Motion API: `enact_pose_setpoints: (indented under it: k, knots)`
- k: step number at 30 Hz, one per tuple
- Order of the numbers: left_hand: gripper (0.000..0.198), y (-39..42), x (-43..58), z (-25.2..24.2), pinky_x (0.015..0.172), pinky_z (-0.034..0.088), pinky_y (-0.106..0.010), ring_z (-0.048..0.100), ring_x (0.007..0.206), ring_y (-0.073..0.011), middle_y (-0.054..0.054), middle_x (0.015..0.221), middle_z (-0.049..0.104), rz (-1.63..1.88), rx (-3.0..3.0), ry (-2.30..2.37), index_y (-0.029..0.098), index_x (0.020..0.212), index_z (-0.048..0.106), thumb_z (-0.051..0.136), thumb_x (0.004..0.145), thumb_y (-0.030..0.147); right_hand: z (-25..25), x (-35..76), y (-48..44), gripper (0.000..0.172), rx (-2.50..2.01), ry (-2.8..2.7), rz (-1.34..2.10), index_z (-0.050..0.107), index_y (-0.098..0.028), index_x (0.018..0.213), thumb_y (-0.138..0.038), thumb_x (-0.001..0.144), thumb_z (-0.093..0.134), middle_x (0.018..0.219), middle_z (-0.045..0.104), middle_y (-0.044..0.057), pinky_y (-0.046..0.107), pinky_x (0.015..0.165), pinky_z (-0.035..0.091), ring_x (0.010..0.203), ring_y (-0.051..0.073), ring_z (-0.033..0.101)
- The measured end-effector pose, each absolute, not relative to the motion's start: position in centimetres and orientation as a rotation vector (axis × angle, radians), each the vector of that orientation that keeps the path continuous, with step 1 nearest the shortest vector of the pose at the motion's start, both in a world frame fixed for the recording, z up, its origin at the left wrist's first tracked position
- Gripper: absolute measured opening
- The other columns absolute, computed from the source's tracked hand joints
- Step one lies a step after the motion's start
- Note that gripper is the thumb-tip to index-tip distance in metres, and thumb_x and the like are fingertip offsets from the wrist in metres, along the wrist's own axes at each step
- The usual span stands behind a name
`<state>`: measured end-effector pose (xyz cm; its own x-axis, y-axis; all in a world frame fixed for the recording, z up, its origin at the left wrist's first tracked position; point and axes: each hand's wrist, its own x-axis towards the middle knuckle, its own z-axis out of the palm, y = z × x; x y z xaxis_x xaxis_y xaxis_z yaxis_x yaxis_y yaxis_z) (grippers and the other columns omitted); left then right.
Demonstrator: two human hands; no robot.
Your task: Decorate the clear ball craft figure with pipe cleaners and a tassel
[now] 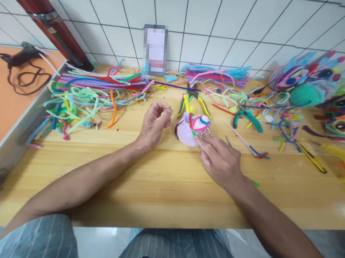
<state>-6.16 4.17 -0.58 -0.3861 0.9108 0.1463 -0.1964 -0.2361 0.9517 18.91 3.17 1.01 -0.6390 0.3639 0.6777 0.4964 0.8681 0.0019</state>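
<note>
A lilac ball-shaped craft figure wound in fuzzy pipe cleaner rests on the wooden table, with a blue-and-white eye, a pink ring and a yellow stalk on top. My right hand reaches it from the right, its index fingertip touching the front by a small green bit. The other fingers of that hand are curled; a thin grey metal tip shows behind them, and whether they hold it is hidden. To the left of the figure, apart from it, my left hand is closed with thumb against fingers; anything inside is hidden.
Yellow-green pliers lie behind the figure, teal pliers to its right. Pipe cleaner bundles spread along the back. Finished figures, a yellow cutter and a yellow glue gun sit right. A phone leans on the wall.
</note>
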Motion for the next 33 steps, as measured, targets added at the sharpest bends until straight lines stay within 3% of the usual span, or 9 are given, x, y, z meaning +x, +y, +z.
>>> enact_pose_setpoints:
  k: [8,14,19,25,27,29,31,33]
  knots:
    - [0.025,4.3,-6.1,-0.9,0.052,0.042,-0.022,0.052,0.054,-0.0078,0.005,0.073,0.06,1.711,0.96,1.128,0.022,0.092,0.067,0.086,0.085,0.037,0.9,18.9,3.2,0.04,-0.613,-2.324,-0.212,0.079,-0.017,0.131,0.001,0.099,0.065,0.104,0.085,0.007,0.028,0.086,0.063,0.092,0.018,0.081]
    - [0.017,4.4,-6.4,-0.8,0.052,0.041,-0.022,0.05,0.054,-0.008,0.005,0.072,0.058,1.669,0.853,1.112,0.022,0.094,0.068,0.081,0.084,0.028,0.4,19.2,3.3,0.051,-0.63,-2.343,-0.191,0.077,-0.021,0.141,0.0,0.097,0.065,0.106,0.085,0.006,0.03,0.087,0.065,0.094,0.019,0.08]
    - [0.011,4.3,-6.6,-0.4,0.051,0.039,-0.022,0.046,0.05,-0.0076,0.007,0.068,0.053,1.627,0.819,1.051,0.022,0.097,0.068,0.075,0.088,0.021,0.6,19.1,3.2,0.043,-0.619,-2.334,-0.203,0.078,-0.019,0.136,-0.001,0.099,0.065,0.106,0.085,0.006,0.03,0.086,0.065,0.093,0.019,0.081]
    - [0.016,4.2,-6.7,-0.2,0.052,0.04,-0.022,0.046,0.049,-0.0086,0.007,0.065,0.054,1.586,0.796,1.013,0.022,0.104,0.069,0.076,0.091,0.028,0.7,19.0,3.3,0.04,-0.614,-2.335,-0.231,0.077,-0.019,0.134,-0.001,0.1,0.064,0.105,0.085,0.006,0.028,0.086,0.064,0.091,0.018,0.08]
    - [0.021,4.3,-6.6,-0.4,0.055,0.043,-0.022,0.05,0.053,-0.009,0.005,0.072,0.06,1.605,0.805,1.019,0.022,0.107,0.068,0.077,0.088,0.026,0.7,19.1,3.3,0.042,-0.62,-2.334,-0.231,0.077,-0.02,0.136,-0.001,0.1,0.065,0.106,0.085,0.006,0.029,0.087,0.064,0.091,0.018,0.081]
    - [0.032,4.5,-6.7,-0.8,0.06,0.049,-0.023,0.058,0.062,-0.0091,0.0,0.094,0.07,1.65,0.818,1.071,0.024,0.112,0.068,0.078,0.081,0.02,0.6,19.1,3.3,0.046,-0.622,-2.337,-0.223,0.076,-0.021,0.139,-0.001,0.099,0.066,0.107,0.085,0.006,0.029,0.088,0.064,0.092,0.018,0.081]
    - [0.039,4.8,-6.9,-1.3,0.064,0.051,-0.024,0.06,0.069,-0.0091,-0.002,0.111,0.072,1.708,0.847,1.167,0.025,0.113,0.068,0.079,0.076,0.016,0.6,19.1,3.3,0.047,-0.621,-2.339,-0.218,0.076,-0.021,0.14,-0.001,0.099,0.066,0.107,0.085,0.006,0.03,0.087,0.064,0.093,0.018,0.081]
    - [0.028,5.1,-7.2,-1.7,0.061,0.047,-0.023,0.055,0.065,-0.0094,0.0,0.097,0.068,1.731,0.892,1.253,0.024,0.107,0.069,0.081,0.081,0.022,0.7,19.1,3.3,0.046,-0.618,-2.336,-0.225,0.077,-0.021,0.138,-0.001,0.099,0.065,0.105,0.085,0.005,0.029,0.086,0.064,0.091,0.018,0.081]
